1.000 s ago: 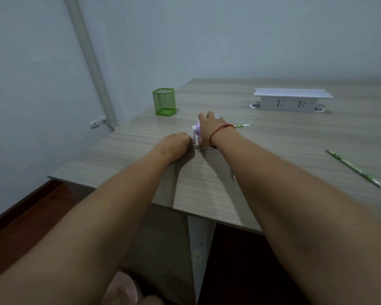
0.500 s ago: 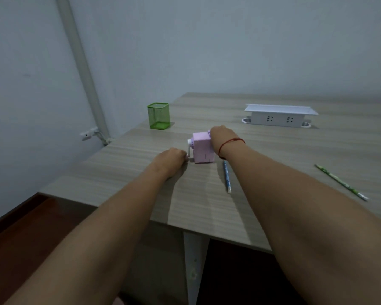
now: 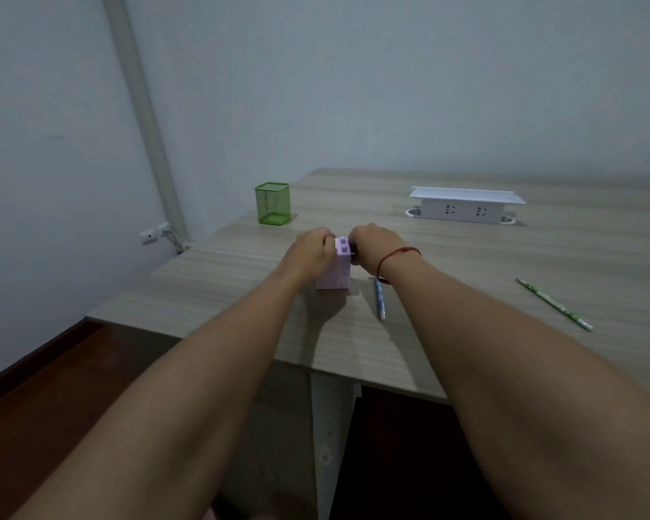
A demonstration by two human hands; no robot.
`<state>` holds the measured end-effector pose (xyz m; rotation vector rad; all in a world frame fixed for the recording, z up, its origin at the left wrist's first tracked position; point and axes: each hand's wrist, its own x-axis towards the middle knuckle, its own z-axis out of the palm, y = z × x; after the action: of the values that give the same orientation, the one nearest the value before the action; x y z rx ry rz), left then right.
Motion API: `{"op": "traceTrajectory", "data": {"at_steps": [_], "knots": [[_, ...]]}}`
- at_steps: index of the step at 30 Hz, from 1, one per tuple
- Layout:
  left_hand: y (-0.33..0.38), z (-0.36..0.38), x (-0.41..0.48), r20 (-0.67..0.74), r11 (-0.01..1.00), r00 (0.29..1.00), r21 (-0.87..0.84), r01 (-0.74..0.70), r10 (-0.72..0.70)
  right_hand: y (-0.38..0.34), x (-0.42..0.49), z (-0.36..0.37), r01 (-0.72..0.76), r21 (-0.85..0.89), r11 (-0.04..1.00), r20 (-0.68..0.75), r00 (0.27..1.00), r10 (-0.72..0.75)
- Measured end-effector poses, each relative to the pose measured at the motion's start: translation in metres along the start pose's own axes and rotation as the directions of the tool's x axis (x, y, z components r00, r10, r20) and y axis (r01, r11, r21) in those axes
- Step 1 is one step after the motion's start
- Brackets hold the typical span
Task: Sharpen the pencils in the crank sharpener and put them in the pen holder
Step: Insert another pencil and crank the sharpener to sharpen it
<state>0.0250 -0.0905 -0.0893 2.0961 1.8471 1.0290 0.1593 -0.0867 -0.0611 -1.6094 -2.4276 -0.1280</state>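
A lilac crank sharpener (image 3: 334, 273) stands upright on the wooden desk (image 3: 466, 264), near its front left part. My left hand (image 3: 311, 253) is closed against the sharpener's upper left side. Closed on its upper right side, by the two raised tabs on top, is my right hand (image 3: 372, 247), which has a red string at the wrist. The crank is hidden. A blue pencil (image 3: 380, 299) lies on the desk just right of the sharpener, under my right wrist. Far to the right lies a green pencil (image 3: 554, 304). The green mesh pen holder (image 3: 273, 203) stands at the back left.
A white power strip box (image 3: 466, 206) sits at the back of the desk. The desk's front edge (image 3: 241, 345) runs under my forearms. A grey pipe (image 3: 143, 118) and a wall socket (image 3: 152, 233) are on the left wall.
Both hands have moved up to the top of the sharpener; the left hand left the crank side and now presses the body. The sharpener looks turned.
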Motion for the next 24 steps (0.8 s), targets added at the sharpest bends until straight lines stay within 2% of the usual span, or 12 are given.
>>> {"op": "traceTrajectory", "data": {"at_steps": [7, 15, 24], "knots": [[0.003, 0.003, -0.007, -0.001, 0.996, 0.997, 0.040, 0.080, -0.080, 0.001, -0.016, 0.002, -0.009, -0.051, 0.999, 0.007, 1.000, 0.010], [0.010, 0.010, -0.006, -0.071, 0.979, 0.987, -0.155, 0.131, -0.143, 0.000, -0.022, 0.000, 0.019, -0.098, 0.995, 0.024, 1.000, -0.017], [0.002, 0.015, -0.011, -0.067, 0.995, 0.994, -0.061, 0.083, -0.087, 0.004, -0.026, -0.003, 0.099, -0.258, 0.961, -0.035, 0.993, -0.112]]}}
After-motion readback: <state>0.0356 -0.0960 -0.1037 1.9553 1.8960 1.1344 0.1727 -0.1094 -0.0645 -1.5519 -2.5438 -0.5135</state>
